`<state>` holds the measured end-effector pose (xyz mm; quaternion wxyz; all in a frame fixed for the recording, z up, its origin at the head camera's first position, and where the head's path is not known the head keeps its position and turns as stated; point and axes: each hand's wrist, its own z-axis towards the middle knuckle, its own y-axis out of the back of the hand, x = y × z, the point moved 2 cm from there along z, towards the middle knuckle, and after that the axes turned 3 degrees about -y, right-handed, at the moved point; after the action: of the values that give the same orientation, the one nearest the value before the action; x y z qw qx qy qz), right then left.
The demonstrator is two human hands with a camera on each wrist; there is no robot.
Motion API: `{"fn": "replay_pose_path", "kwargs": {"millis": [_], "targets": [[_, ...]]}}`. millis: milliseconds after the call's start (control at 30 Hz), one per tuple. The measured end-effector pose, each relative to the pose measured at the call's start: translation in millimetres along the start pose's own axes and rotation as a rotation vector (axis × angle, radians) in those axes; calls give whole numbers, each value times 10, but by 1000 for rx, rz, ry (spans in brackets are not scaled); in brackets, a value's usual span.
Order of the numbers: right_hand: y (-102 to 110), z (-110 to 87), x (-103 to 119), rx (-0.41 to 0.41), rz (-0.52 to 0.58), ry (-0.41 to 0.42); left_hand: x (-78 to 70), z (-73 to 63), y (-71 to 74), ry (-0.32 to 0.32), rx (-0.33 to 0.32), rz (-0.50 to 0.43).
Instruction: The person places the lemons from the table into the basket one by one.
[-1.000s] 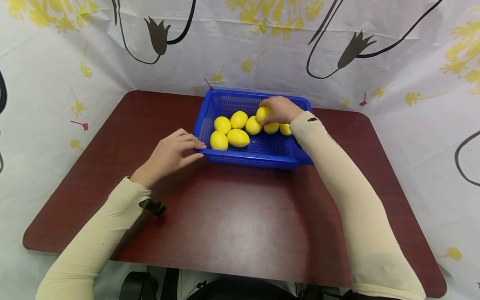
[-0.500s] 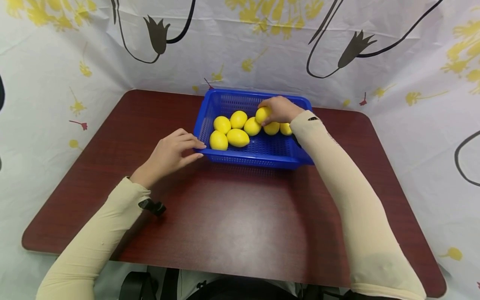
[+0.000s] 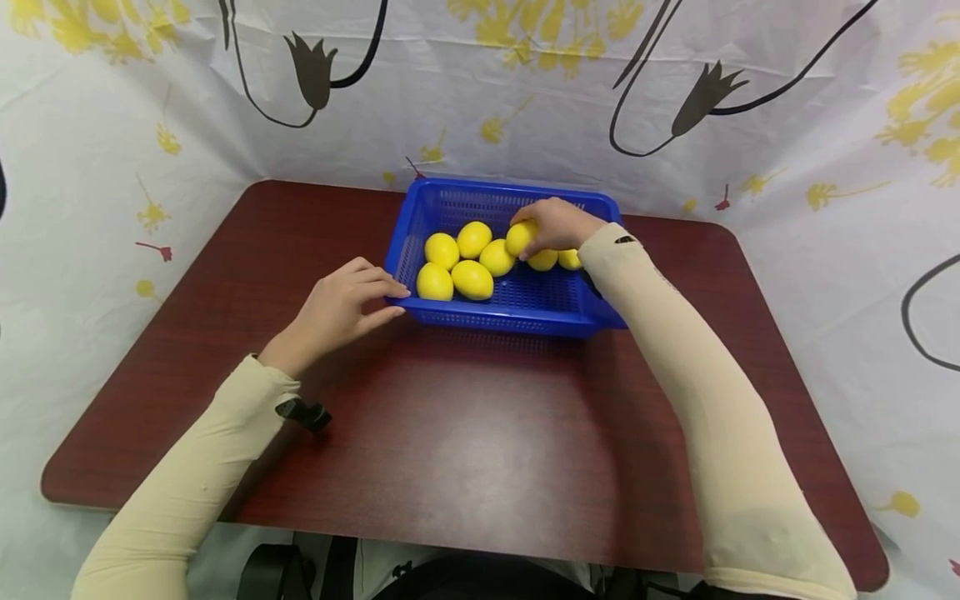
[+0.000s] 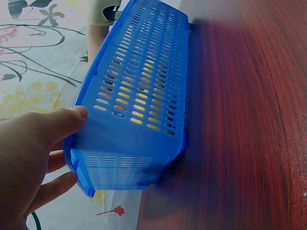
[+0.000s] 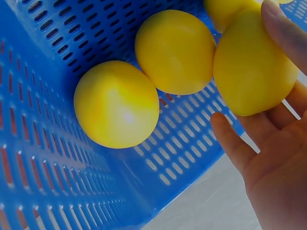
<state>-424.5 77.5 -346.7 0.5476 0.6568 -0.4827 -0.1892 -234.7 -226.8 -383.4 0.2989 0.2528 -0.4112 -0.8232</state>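
Observation:
A blue perforated plastic basket point(image 3: 504, 315) stands at the back of the table and holds several yellow lemons point(image 3: 435, 282). My right hand point(image 3: 564, 223) is inside it, holding one lemon point(image 5: 252, 62) between thumb and fingers. That lemon sits against its neighbours in the middle of the back row. Two more lemons point(image 5: 116, 104) lie toward the basket's right end, partly under my right hand in the head view. My left hand point(image 3: 339, 304) holds the basket's near left corner, with the thumb on the front side of the rim and the fingers around the left side.
The basket rests on a dark red-brown wooden table point(image 3: 450, 450) with rounded corners. A white cloth point(image 3: 465, 100) with yellow and grey floral prints hangs behind and beside the table. My left wrist carries a small black camera point(image 3: 303, 412).
My right hand has lowered slightly and shifted a little left with its lemon. The lemon beside it has been nudged left. My left hand keeps its place at the corner.

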Motion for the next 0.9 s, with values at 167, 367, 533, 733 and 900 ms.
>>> {"fn": "replay_pose_path", "kwargs": {"millis": [167, 367, 533, 733, 900], "targets": [[-13, -34, 10, 20, -5, 7, -2, 3, 1, 3, -2, -1], [-29, -68, 24, 27, -18, 20, -9, 5, 11, 7, 4, 4], [-55, -67, 20, 32, -31, 17, -14, 10, 14, 9, 7, 4], [-81, -72, 22, 36, -35, 21, -17, 13, 18, 12, 9, 7], [-107, -94, 40, 55, -31, 27, -12, 12, 6, 9, 6, 10]]}}
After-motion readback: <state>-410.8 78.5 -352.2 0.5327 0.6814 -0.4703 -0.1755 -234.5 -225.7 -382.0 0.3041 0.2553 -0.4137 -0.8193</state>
